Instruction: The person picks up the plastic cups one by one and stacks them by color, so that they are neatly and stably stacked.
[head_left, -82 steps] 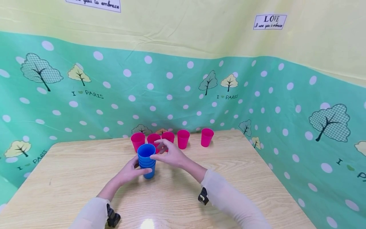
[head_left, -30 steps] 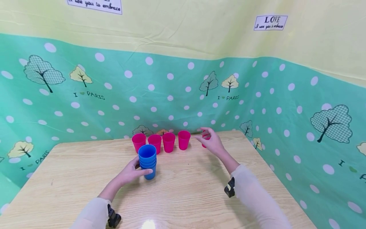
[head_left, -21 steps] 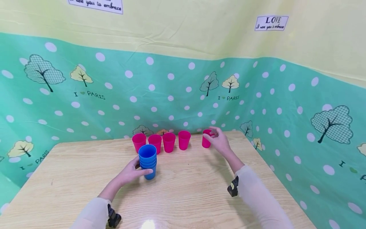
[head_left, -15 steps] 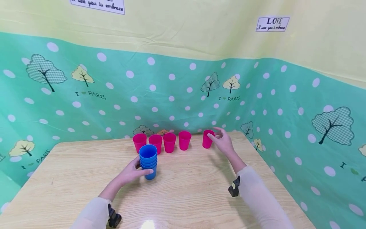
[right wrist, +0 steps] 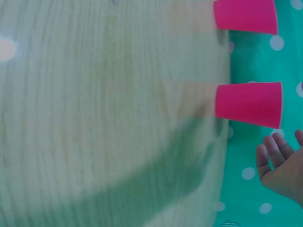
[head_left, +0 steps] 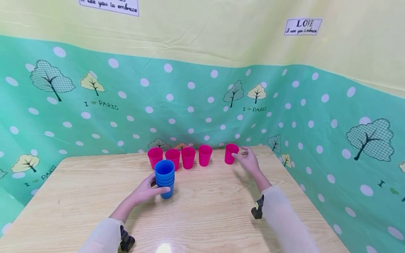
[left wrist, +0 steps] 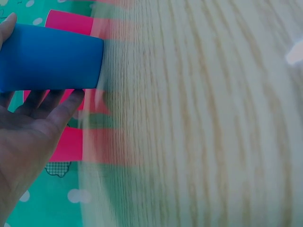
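A stack of several blue cups (head_left: 164, 177) stands upright on the wooden table (head_left: 205, 218), just in front of a row of pink cups. My left hand (head_left: 148, 189) grips the stack's lower part, thumb in front and fingers behind; the left wrist view shows the blue stack (left wrist: 47, 56) between thumb and fingers (left wrist: 52, 106). My right hand (head_left: 248, 159) hovers with relaxed, spread fingers just right of the rightmost pink cup (head_left: 231, 153). In the right wrist view the fingers (right wrist: 274, 149) are a little apart from that pink cup (right wrist: 248, 104).
More pink cups (head_left: 188, 157) stand in a row at the table's far edge, against the green dotted cloth wall (head_left: 95, 116). That cloth also closes the table's right side. A second pink cup (right wrist: 245, 15) shows in the right wrist view.
My right hand left the blue stack and travelled right to the lone pink cup, where it has settled beside it. The left hand and the blue stack have not moved.
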The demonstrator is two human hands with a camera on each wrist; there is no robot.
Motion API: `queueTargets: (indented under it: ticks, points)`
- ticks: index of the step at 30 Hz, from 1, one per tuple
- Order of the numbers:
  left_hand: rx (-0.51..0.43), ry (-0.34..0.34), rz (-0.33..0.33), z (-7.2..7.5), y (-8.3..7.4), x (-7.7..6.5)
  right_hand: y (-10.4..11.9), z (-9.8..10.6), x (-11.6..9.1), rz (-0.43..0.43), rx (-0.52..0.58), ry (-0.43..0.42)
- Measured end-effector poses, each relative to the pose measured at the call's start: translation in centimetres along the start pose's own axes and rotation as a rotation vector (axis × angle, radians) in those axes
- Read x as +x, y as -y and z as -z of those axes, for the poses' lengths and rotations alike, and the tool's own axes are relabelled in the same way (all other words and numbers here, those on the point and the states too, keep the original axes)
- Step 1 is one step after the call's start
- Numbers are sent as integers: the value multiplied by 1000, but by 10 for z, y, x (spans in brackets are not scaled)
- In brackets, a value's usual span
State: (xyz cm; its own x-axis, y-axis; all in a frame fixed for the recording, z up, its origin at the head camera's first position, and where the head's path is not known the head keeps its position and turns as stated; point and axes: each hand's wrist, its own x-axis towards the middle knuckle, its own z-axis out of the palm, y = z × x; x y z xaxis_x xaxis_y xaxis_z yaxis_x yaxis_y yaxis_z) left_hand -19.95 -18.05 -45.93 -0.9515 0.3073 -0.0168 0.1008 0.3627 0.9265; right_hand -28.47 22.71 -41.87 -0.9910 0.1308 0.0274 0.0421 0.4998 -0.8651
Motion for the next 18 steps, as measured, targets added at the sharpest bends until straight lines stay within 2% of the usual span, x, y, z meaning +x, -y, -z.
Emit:
queueTargets:
  ticks: [6, 11, 18]
  points:
    - [24, -2, 28, 1, -1, 1, -10, -8, 6, -20, -18, -3]
    - [15, -2, 6, 1, -1, 1, -11, -13, 8, -30, -22, -16]
    - [-3, -10, 9, 0, 0, 0, -11, -22, 12, -64, -1, -13]
